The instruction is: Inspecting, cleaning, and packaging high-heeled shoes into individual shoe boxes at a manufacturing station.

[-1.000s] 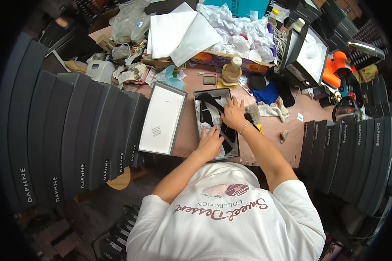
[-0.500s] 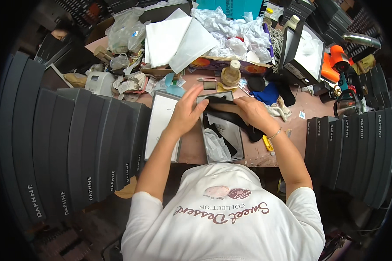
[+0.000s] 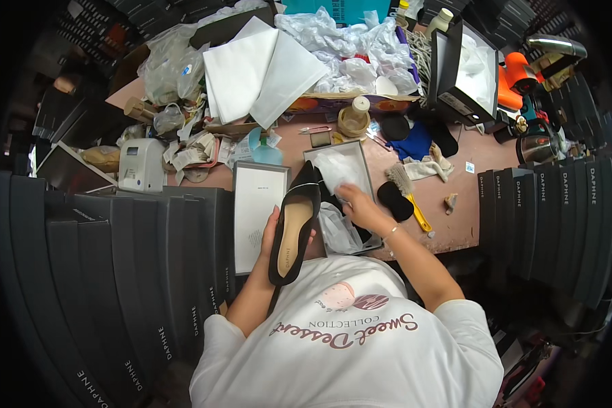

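Note:
My left hand (image 3: pixel 268 238) is closed around a black pointed flat shoe (image 3: pixel 295 228), holding it tilted with the toe away from me and its beige insole facing up. Just right of it lies an open grey shoebox (image 3: pixel 369 171). White tissue paper (image 3: pixel 334 167) fills the box's far end, and more crumpled paper (image 3: pixel 338 228) lies at the near end. Between them, partly covered, a second black shoe (image 3: pixel 362 232) shows. My right hand (image 3: pixel 364 209) reaches into the box, its bent fingers closed at the edge of the far tissue. The white-lined box lid (image 3: pixel 257 204) lies at the left, partly behind the shoe.
Right of the box are a yellow-handled brush (image 3: pixel 415 197), a black pad (image 3: pixel 395 201) and a rag (image 3: pixel 428 167). A bottle of amber liquid (image 3: pixel 354 120) stands beyond. Stacked dark shoeboxes flank both sides (image 3: pixel 204 217) (image 3: pixel 544 211). White paper sheets (image 3: pixel 241 75) lie at the back.
The shoe has come out from above the box toward me and left, now in my left hand alone. My right hand has let go of it and moved down into the box.

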Tool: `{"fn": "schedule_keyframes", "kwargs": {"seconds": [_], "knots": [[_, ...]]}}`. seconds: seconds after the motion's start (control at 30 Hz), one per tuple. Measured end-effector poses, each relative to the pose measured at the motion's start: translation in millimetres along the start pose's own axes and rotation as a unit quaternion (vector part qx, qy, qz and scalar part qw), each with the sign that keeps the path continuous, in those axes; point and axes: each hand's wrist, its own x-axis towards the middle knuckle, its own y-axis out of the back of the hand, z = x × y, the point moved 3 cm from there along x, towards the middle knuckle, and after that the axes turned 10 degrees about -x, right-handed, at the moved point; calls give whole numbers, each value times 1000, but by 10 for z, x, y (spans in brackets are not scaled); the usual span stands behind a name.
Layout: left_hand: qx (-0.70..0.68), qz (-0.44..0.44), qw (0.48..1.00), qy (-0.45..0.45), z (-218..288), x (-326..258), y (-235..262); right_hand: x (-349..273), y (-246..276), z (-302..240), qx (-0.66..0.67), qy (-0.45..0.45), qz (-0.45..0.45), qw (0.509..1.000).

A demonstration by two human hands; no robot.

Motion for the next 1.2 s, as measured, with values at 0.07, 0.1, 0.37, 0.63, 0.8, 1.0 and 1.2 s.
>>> {"fn": "schedule_keyframes", "kwargs": {"seconds": [0.07,0.1,0.37,0.63,0.8,1.0,1.2], "knots": [[3,6,1000,-19,-57,7,-69,203,-211,328,-89,-58,135,985],[8,12,999,-29,-75,1,-125,298,-228,386,-22,-86,90,992],[54,72,989,-113,-320,69,-191,566,-310,359,-129,-66,29,989],[65,58,989,-122,-397,84,-342,753,-226,405,-203,-35,-14,979],[36,70,984,-161,-397,95,-324,210,694,-99,63,-13,108,992],[81,-9,981,-175,-622,77,-654,-111,1061,-1008,-80,222,-6,972],[76,29,983,-167,-717,-23,-478,-200,799,-1232,239,86,-29,967]]}}
